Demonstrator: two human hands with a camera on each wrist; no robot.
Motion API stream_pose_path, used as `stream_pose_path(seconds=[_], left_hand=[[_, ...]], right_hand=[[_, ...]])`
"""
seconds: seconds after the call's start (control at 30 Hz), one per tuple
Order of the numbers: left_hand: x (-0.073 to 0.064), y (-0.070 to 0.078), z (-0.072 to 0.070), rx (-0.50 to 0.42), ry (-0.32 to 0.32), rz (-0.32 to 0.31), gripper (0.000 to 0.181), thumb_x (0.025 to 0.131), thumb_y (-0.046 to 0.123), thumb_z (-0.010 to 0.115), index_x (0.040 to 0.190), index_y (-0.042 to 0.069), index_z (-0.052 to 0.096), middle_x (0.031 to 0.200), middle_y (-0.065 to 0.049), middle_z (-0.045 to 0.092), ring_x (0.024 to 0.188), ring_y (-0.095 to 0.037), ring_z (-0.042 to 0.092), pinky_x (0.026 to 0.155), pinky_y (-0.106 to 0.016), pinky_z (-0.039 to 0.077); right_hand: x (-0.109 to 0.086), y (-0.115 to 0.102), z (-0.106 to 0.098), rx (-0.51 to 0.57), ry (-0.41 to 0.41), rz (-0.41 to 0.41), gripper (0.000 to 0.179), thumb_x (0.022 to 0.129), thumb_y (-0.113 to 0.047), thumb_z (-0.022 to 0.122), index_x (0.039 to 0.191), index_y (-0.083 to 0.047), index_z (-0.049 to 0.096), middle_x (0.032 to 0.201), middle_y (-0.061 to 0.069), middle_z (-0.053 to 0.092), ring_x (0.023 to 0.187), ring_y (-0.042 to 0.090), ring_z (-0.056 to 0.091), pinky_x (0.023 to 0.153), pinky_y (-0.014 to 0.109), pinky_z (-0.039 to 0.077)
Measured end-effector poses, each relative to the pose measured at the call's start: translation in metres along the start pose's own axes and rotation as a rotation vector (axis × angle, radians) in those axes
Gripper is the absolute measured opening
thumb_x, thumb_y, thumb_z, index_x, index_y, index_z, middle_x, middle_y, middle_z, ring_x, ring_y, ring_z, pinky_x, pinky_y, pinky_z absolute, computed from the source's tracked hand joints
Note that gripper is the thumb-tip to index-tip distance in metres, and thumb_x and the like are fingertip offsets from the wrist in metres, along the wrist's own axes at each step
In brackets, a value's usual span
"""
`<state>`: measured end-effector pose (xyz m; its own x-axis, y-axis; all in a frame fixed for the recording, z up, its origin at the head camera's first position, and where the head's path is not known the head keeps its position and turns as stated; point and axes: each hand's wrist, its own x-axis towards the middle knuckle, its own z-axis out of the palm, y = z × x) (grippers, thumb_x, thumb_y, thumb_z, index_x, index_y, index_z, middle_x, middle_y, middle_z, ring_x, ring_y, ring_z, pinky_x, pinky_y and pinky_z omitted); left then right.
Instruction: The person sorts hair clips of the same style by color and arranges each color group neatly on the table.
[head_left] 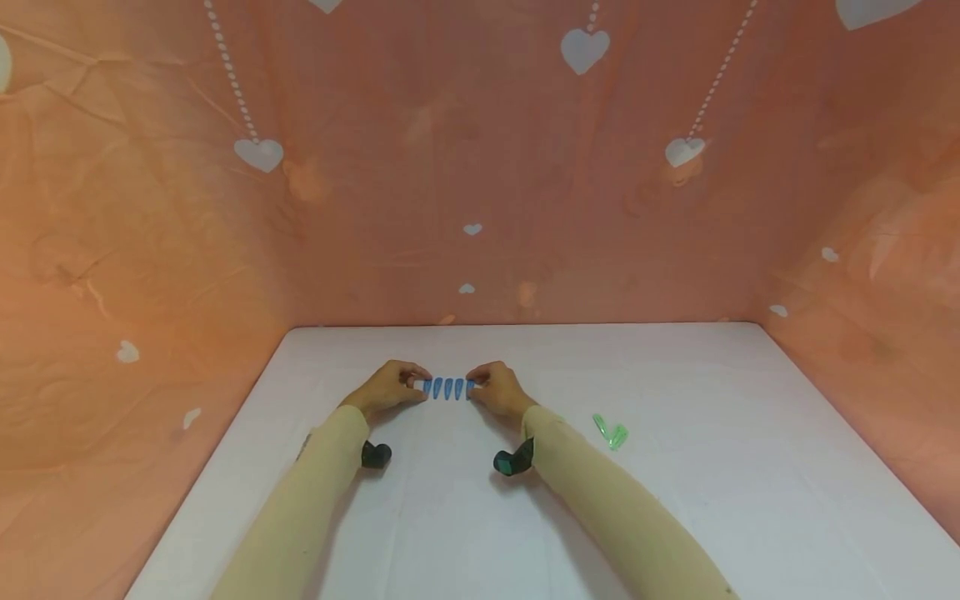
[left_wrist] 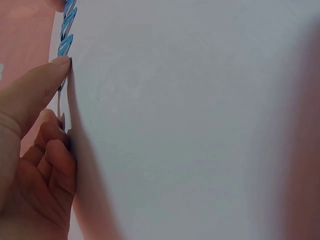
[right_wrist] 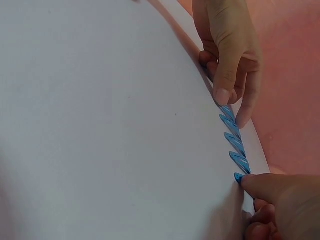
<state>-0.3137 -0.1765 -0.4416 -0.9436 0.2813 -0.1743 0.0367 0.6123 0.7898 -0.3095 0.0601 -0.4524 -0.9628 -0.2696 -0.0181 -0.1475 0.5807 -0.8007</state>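
Several blue hair clips (head_left: 448,388) lie side by side in a short row on the white table. At the row's left end, the thumb and a finger of my left hand (head_left: 390,387) pinch the outermost clip (head_left: 427,387) by its two ends. My right hand (head_left: 501,390) pinches the clip at the right end (right_wrist: 238,177) in the same way, its thumb on the near end. In the left wrist view, the left thumb (left_wrist: 47,82) covers much of its clip. The clips between the hands lie untouched, slightly slanted in the right wrist view.
Two green hair clips (head_left: 618,437) lie on the white table (head_left: 675,517) right of the right forearm, forming a V. An orange cloth (head_left: 525,192) with white hearts rises behind the table and on both sides. Dark wrist devices (head_left: 513,460) sit under both cuffs.
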Motion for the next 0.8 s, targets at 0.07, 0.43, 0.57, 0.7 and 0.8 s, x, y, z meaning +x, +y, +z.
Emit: stream_pose_path(seconds=[0.07,0.43,0.57,0.7,0.8], left_hand=[[0.0012,-0.0011,-0.0002,-0.003,-0.006,0.008,0.039,0.09,0.01,0.074,0.128,0.003,0.066,0.088,-0.002,0.047,0.092,-0.018,0.048,0.083,-0.032,0.038],[0.0047,-0.0047,-0.0028,-0.004,-0.013,0.024,0.04,0.09,0.01,0.075,0.128,0.002,0.066,0.087,-0.002,0.049,0.089,-0.017,0.048,0.08,-0.031,0.038],[0.0052,-0.005,-0.0027,-0.017,-0.022,0.014,0.041,0.09,0.011,0.075,0.129,0.003,0.066,0.088,-0.002,0.049,0.091,-0.018,0.048,0.081,-0.031,0.039],[0.0041,-0.0044,-0.0026,-0.068,-0.03,-0.001,0.044,0.089,0.01,0.075,0.131,0.002,0.065,0.086,-0.001,0.049,0.09,-0.018,0.048,0.08,-0.03,0.039],[0.0032,-0.0038,-0.0022,-0.099,-0.032,-0.002,0.044,0.089,0.009,0.075,0.132,0.002,0.064,0.086,-0.001,0.049,0.09,-0.018,0.048,0.079,-0.03,0.039]], right_hand=[[0.0004,0.0008,0.0002,-0.012,0.005,-0.004,0.029,0.09,-0.004,0.071,0.118,0.0,0.072,0.118,0.016,0.068,0.106,0.024,0.059,0.102,0.043,0.048],[0.0004,-0.0002,0.0018,0.0,0.01,0.007,0.028,0.091,-0.006,0.07,0.119,-0.001,0.071,0.119,0.017,0.068,0.109,0.026,0.061,0.104,0.044,0.048],[0.0013,0.0001,0.0014,0.006,0.012,0.005,0.028,0.091,-0.007,0.071,0.118,-0.001,0.071,0.119,0.017,0.068,0.109,0.027,0.06,0.105,0.045,0.047],[0.0019,0.0006,0.0017,0.008,0.014,-0.002,0.028,0.091,-0.008,0.071,0.117,-0.001,0.072,0.118,0.016,0.068,0.108,0.027,0.06,0.104,0.045,0.048],[0.0021,0.0015,0.0016,0.01,0.018,-0.003,0.027,0.09,-0.008,0.072,0.116,-0.001,0.072,0.117,0.016,0.068,0.108,0.027,0.061,0.104,0.044,0.048]])
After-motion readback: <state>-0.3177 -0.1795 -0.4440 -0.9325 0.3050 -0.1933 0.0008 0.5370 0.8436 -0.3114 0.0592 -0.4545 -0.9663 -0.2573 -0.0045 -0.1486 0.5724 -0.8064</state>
